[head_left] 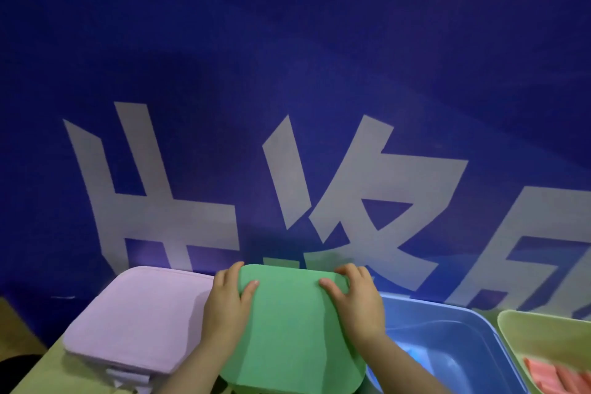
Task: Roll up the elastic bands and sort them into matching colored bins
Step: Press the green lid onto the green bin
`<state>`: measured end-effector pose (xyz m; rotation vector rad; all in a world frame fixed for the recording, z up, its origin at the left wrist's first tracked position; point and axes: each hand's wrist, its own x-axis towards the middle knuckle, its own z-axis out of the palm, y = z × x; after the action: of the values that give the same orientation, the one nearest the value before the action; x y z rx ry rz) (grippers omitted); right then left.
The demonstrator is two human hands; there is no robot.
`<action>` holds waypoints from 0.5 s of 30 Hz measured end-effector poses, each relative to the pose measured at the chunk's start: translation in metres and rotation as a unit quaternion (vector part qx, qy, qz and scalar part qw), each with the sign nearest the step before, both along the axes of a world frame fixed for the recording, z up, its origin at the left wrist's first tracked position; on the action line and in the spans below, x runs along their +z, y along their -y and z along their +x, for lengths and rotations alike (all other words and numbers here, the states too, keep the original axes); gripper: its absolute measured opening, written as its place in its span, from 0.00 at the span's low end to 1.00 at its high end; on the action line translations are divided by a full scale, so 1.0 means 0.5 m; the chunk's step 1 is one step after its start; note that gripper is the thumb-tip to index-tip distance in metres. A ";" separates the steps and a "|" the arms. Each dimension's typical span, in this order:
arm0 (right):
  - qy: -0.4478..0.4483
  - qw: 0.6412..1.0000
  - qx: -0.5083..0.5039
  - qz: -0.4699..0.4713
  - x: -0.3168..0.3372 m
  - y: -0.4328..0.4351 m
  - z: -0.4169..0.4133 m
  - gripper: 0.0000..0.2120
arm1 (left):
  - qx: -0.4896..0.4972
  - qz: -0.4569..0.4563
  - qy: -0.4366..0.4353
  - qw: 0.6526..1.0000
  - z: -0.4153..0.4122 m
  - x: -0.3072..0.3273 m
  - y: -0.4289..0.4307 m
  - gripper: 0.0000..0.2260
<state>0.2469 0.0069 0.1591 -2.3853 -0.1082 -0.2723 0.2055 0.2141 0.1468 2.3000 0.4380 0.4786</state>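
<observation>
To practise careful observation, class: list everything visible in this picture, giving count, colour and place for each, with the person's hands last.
Purple bin: one, lilac, lid on, left on the table.
Green lid: one, green, centre.
Blue bin: one, blue, open, right of the green lid.
Yellow-green bin: one, pale, open, far right, cut off by the frame.
Bands: several, pink, in the yellow-green bin.
Banner: one, dark blue with white characters, behind the bins.
Table: one, yellowish green, under the bins.
Left hand: grips the green lid's far left corner.
Right hand: grips its far right corner.
</observation>
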 end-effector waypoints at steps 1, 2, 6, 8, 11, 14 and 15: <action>-0.005 1.000 0.000 -0.005 -0.004 0.000 0.003 0.22 | 0.000 0.001 -0.003 1.000 0.003 -0.004 0.001 0.20; -0.009 1.000 -0.001 -0.009 -0.009 0.000 0.006 0.22 | 0.000 0.001 -0.005 1.000 0.007 -0.009 0.002 0.20; -0.015 1.000 -0.006 -0.005 -0.027 -0.005 0.012 0.23 | 0.012 0.010 -0.009 1.000 0.024 -0.031 0.002 0.20; -0.014 1.000 -0.006 0.011 -0.033 -0.005 0.014 0.25 | 0.019 0.014 -0.014 1.000 0.033 -0.035 0.003 0.20; -0.016 1.000 -0.004 0.003 -0.039 -0.003 0.021 0.25 | 0.017 0.030 -0.024 0.999 0.046 -0.039 0.002 0.20; -0.008 1.000 -0.006 -0.004 -0.037 -0.003 0.032 0.24 | 0.014 0.031 -0.031 0.999 0.053 -0.042 -0.004 0.19; -0.004 1.000 -0.006 -0.006 -0.034 -0.004 0.034 0.24 | 0.014 0.033 -0.032 0.999 0.054 -0.041 -0.006 0.19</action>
<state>0.2641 0.0090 0.1421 -2.3992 -0.0916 -0.2675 0.2325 0.2170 0.1264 2.3798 0.4920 0.4403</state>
